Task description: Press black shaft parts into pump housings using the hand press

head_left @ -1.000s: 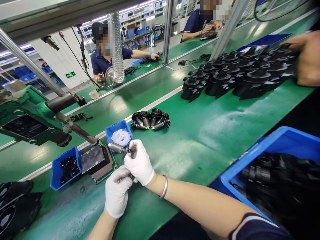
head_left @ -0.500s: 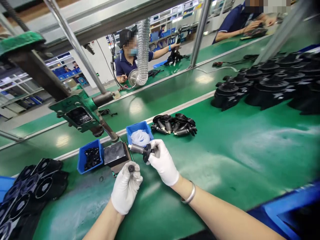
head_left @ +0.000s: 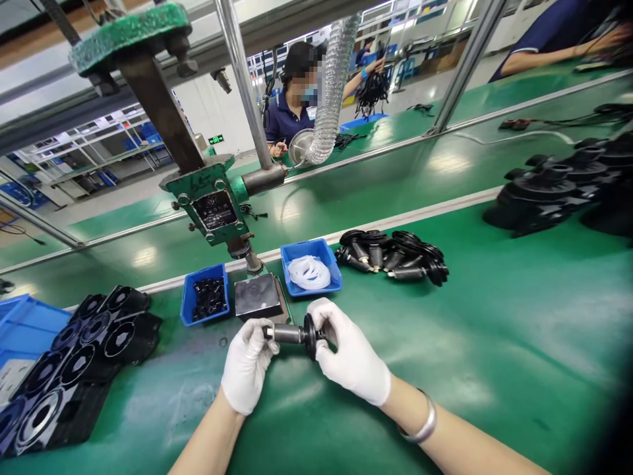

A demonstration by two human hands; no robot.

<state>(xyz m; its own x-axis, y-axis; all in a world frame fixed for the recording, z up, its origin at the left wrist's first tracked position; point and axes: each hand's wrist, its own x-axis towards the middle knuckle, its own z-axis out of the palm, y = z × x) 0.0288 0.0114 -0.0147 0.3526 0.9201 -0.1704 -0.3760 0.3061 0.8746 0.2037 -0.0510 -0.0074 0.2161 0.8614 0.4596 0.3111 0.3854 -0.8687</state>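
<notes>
A grey cylindrical rotor with a black disc (head_left: 289, 334) lies level between my two white-gloved hands. My right hand (head_left: 352, 356) grips it by the disc end, thumb and fingers closed around the part behind the disc. My left hand (head_left: 245, 368) pinches a small round black cap (head_left: 268, 332) against the rotor's white tip at the other end. Fingers partly hide the cap, so I cannot tell how far it sits on the tip. Just beyond my hands is the press's metal block (head_left: 258, 295), under the green press (head_left: 212, 204).
A blue bin of small black parts (head_left: 182, 310) stands left of the block, a blue bin of white rings (head_left: 337, 280) right of it. More rotors (head_left: 393, 254) lie piled beyond. Black housings (head_left: 84, 356) fill the left; others (head_left: 534, 194) stand right. Co-workers sit across the bench.
My left hand has brought the black cap up to the rotor's white tip. The rotor has swung nearly level in my right hand. The view has shifted left.
</notes>
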